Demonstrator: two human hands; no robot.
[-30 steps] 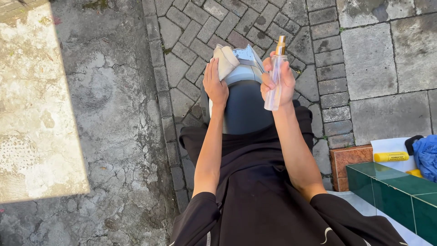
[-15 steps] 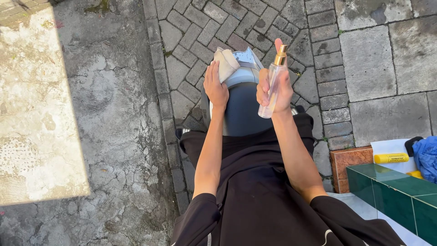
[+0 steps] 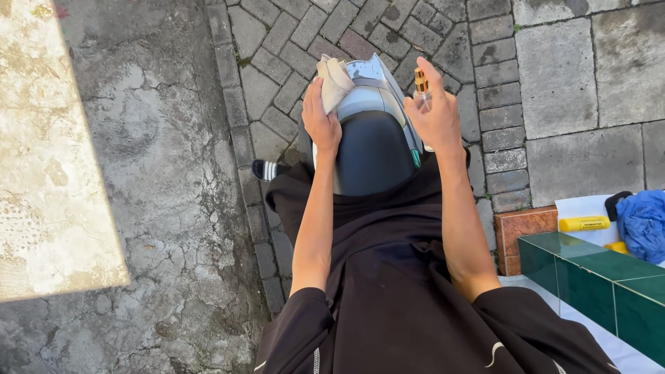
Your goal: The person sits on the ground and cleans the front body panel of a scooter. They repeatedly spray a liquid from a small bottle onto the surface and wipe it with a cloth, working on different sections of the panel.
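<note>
A helmet [image 3: 374, 149] with a dark visor and a white and pale blue shell rests on my lap, in the middle of the head view. My left hand [image 3: 321, 118] presses a cream cloth [image 3: 334, 79] against the helmet's left upper side. My right hand [image 3: 435, 111] holds a small clear spray bottle [image 3: 422, 86] with a gold nozzle, upright beside the helmet's right side. My index finger lies on top of the nozzle. Both forearms reach forward over my black clothes.
Grey paving bricks [image 3: 291, 41] lie under the helmet, cracked concrete [image 3: 159, 208] to the left. A green tiled ledge [image 3: 589, 277] stands at the lower right, with a yellow marker [image 3: 584, 224] and a blue cloth [image 3: 643, 221] on white paper behind it. A sandalled foot [image 3: 267, 170] shows left of my knee.
My right hand has lowered the spray bottle and brought it closer to the helmet's right side. The left hand stays with the cloth on the helmet.
</note>
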